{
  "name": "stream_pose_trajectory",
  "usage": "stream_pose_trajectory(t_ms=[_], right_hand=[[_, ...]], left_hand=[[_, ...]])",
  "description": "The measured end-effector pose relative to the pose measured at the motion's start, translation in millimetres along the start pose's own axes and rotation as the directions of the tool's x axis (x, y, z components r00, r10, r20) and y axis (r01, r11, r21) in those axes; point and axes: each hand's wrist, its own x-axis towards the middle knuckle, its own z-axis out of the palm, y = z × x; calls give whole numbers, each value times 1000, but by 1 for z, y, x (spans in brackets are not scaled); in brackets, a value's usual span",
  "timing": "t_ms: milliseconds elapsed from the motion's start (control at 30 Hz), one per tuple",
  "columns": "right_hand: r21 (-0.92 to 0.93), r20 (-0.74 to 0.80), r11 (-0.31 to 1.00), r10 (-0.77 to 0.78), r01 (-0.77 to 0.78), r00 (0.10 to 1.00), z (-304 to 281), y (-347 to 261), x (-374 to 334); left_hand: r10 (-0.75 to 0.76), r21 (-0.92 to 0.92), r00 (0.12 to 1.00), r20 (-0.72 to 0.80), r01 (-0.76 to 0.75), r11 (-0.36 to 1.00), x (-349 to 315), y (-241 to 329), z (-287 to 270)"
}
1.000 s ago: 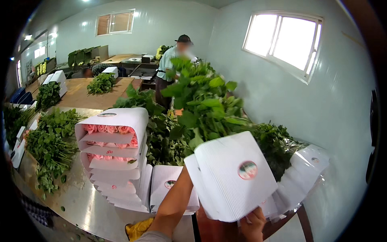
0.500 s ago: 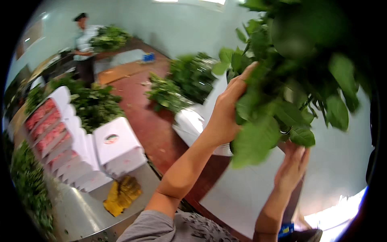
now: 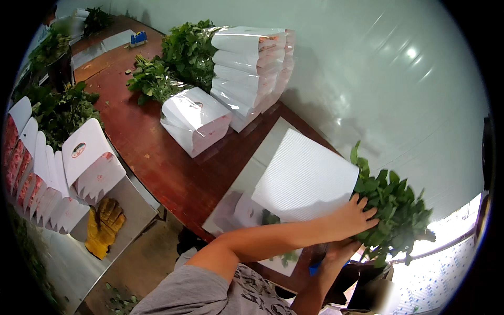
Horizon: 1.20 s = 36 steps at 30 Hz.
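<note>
A leafy green bunch of stems (image 3: 391,215) lies at the right, its upper part covered by a white corrugated wrap (image 3: 310,176). My left hand (image 3: 353,218) grips it where the leaves come out of the wrap, fingers spread over the foliage. Just below, my right hand (image 3: 338,253) holds the underside of the same bunch, its fingers partly hidden. The wrapped end rests over a shiny pale sheet (image 3: 231,212) on the red-brown table (image 3: 152,163). Whatever is inside the wrap is hidden.
Wrapped bouquets (image 3: 247,68) stand against the wall, with another white-wrapped bouquet (image 3: 191,118) in front. At left, a metal table (image 3: 68,262) carries a row of wrapped pink flowers (image 3: 18,168) and a yellow glove (image 3: 105,226). A blue tape dispenser (image 3: 138,38) sits far back.
The leafy bunch has come down from the raised position near my head to the table at right, now lying with its wrap visible. The view has swung to the right. Both hands still hold it.
</note>
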Motion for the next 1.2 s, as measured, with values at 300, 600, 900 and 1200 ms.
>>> stream_pose_trajectory(t_ms=[300,600,900,1200], right_hand=[[-56,-318,996,48,-69,947,-93,59,76],[-209,-322,948,165,-240,932,-148,114,129],[1,-342,965,247,-263,907,-168,144,167],[-182,-433,947,166,-266,886,-140,161,171]], left_hand=[[-42,85,964,263,20,996,-18,-19,142],[-328,300,729,601,175,938,-38,-65,161],[-326,209,763,558,251,945,-52,-120,178],[-363,161,793,490,327,931,-62,-135,181]])
